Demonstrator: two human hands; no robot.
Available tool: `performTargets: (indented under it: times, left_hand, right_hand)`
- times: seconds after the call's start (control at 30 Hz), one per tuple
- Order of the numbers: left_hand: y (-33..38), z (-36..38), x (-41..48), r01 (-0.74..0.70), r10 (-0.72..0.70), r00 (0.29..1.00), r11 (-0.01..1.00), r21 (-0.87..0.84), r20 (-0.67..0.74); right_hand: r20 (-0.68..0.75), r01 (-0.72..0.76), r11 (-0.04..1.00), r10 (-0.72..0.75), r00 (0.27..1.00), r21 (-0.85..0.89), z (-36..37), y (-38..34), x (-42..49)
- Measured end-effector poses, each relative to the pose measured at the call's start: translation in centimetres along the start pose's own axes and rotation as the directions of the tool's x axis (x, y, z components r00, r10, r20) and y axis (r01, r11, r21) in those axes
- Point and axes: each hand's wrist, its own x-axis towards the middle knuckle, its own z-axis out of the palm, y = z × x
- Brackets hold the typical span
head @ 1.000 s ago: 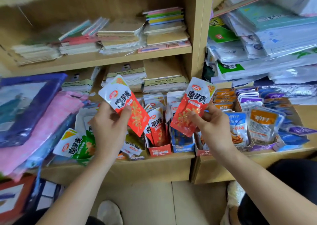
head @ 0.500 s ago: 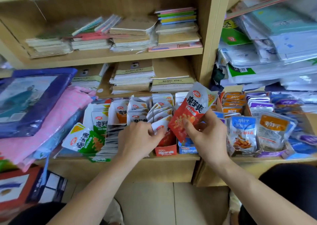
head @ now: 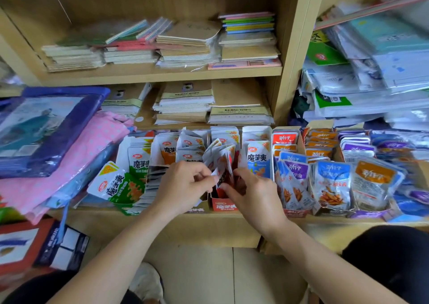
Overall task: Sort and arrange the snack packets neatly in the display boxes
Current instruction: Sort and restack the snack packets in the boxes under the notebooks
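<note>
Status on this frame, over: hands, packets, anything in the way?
Left hand and right hand both pinching red packets. Packets upright in red display box. Green packet loose at left, clear of hands.

Small shop, stacked notebooks [head: 185,46], boxed snack packets [head: 332,183]

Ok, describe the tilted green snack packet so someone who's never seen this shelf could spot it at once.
Find the low wooden ledge holding a row of snack display boxes. Go to its left end, beside the pink dotted cloth. The green packet lies tilted across the front with a yellow corner badge, while its neighbours stand upright in boxes.
</note>
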Motion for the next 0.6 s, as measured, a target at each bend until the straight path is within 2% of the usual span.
performTargets:
  times: [0.07, 0.17, 0.27, 0.33, 0.43, 0.5, 0.53, 0.6]
  left_hand:
    - [0.1, 0.0, 0.0, 0.003, -0.005, 1.0, 0.998, -0.065, -0.021]
    - [0.5, 0.1, 0.2, 0.009, -0.025, 0.993, 0.99, -0.14, -0.117]
    - [1.0, 0.2, 0.2, 0.005, -0.031, 0.958, 0.996, -0.092, -0.285]
    - [1.2, 0.3, 0.1, 0.006, -0.029, 0.935, 0.998, -0.067, -0.352]
    - [1.2, 0.5, 0.1, -0.03, -0.009, 0.903, 0.996, -0.085, -0.43]
    - [1.2, 0.6, 0.1, -0.063, 0.016, 0.892, 0.994, -0.09, -0.452]
    - [1.2, 0.6, 0.1, -0.076, 0.03, 0.902, 0.993, -0.091, -0.431]
    - [0.9, 0.7, 0.2, -0.074, 0.035, 0.941, 0.992, -0.106, -0.336]
  right_hand:
    - [-0.053, -0.015, 0.999, 0.017, 0.998, 0.037, -0.6, -0.1, -0.4]
    - [-0.235, -0.008, 0.999, 0.019, 0.972, 0.045, -1.3, -0.4, -0.5]
    - [-0.419, 0.025, 1.0, -0.018, 0.908, 0.011, -2.1, -0.3, 0.4]
    - [-0.45, 0.038, 0.999, -0.043, 0.892, -0.021, -2.1, 0.0, 0.8]
    - [-0.434, 0.076, 0.988, -0.127, 0.892, -0.133, -1.5, -0.1, 0.5]
    - [-0.39, 0.076, 0.991, -0.113, 0.914, -0.11, -1.2, 0.0, 0.4]
    - [-0.337, 0.059, 0.995, -0.082, 0.938, -0.077, -1.2, 0.1, 0.5]
    - [-0.14, 0.012, 0.999, -0.019, 0.99, -0.053, -1.0, 0.3, 0.4]
